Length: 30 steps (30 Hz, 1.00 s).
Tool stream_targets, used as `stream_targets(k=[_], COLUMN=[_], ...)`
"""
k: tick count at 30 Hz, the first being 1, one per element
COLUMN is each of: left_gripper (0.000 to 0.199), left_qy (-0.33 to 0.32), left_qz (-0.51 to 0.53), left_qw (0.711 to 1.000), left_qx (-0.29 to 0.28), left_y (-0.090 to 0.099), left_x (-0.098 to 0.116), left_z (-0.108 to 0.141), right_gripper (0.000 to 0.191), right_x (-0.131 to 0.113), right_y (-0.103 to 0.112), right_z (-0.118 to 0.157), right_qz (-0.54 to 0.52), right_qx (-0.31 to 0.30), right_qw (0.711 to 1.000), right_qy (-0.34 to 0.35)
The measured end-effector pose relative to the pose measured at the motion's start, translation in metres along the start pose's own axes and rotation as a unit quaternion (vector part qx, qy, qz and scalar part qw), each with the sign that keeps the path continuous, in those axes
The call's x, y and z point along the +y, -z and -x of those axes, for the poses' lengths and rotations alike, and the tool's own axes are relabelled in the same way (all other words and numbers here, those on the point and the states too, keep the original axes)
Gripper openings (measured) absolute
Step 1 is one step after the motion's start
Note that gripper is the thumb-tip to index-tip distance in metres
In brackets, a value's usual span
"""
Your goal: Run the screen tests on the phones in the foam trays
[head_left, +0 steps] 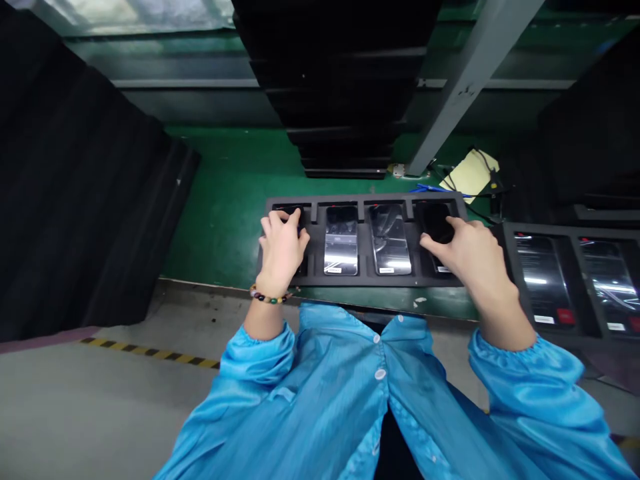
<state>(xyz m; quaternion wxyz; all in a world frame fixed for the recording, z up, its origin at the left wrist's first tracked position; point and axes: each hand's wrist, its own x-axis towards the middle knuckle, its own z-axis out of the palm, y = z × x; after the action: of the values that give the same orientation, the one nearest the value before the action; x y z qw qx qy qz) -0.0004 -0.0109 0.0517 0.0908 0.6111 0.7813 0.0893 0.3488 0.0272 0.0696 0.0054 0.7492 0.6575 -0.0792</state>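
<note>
A black foam tray (363, 281) lies along the near edge of the green table, with a row of dark-screened phones in its slots. Two phones, one left of centre (341, 240) and one right of centre (390, 239), lie face up and untouched. My left hand (283, 247) is over the leftmost slot, its bent fingers closed about a phone (301, 267) that it mostly covers. At the rightmost slot, my right hand (470, 257) has thumb and forefinger on the sides of another phone (436, 223). The other fingers of that hand are partly hidden.
A second black tray (573, 267) with phones stands at the right. Tall black stacks rise at the left (75, 173) and at the back (345, 87). A grey post (465, 93), yellow paper (470, 175) and cables (493, 177) are behind the tray.
</note>
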Motion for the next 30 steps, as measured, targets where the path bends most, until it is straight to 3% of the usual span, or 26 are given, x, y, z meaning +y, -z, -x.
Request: stream_targets(k=[4,9,13,16,19,23,26,30], left_gripper=[0.055,0.054,0.047,0.051,0.061,0.06,0.062,0.06], left_qy=[-0.015,-0.002,0.003,-0.056,-0.119,-0.08,-0.078,-0.089], left_qz=[-0.008,-0.033,-0.018,0.004,0.018,-0.034,-0.051,-0.009], left_qw=[1.0,0.999,1.0,0.998,0.993,0.996,0.994,0.995], left_qx=[-0.008,-0.029,0.019,0.028,-0.007,-0.038,-0.05,-0.051], left_y=[0.008,0.001,-0.004,-0.011,-0.025,-0.036,-0.033,-0.023], left_x=[-0.004,0.0,0.009,0.036,0.075,0.114,0.121,0.11], left_z=[0.013,0.024,0.026,0.024,0.016,0.005,0.0,-0.006], right_gripper=[0.076,0.071,0.067,0.064,0.063,0.073,0.074,0.072], right_x=[0.005,0.007,0.007,-0.014,-0.052,-0.095,-0.104,-0.099], right_y=[0.009,-0.006,-0.014,-0.014,-0.018,-0.027,-0.028,-0.019], right_z=[0.018,0.033,0.038,0.04,0.039,0.031,0.024,0.015], right_qz=[0.004,0.005,0.002,-0.022,-0.036,0.019,0.031,0.002], right_qx=[0.002,0.002,0.031,0.06,0.025,-0.012,-0.014,-0.039], right_qw=[1.0,1.0,0.999,0.996,0.99,0.992,0.993,0.994], right_qy=[0.004,-0.006,0.009,0.069,0.132,0.125,0.115,0.106])
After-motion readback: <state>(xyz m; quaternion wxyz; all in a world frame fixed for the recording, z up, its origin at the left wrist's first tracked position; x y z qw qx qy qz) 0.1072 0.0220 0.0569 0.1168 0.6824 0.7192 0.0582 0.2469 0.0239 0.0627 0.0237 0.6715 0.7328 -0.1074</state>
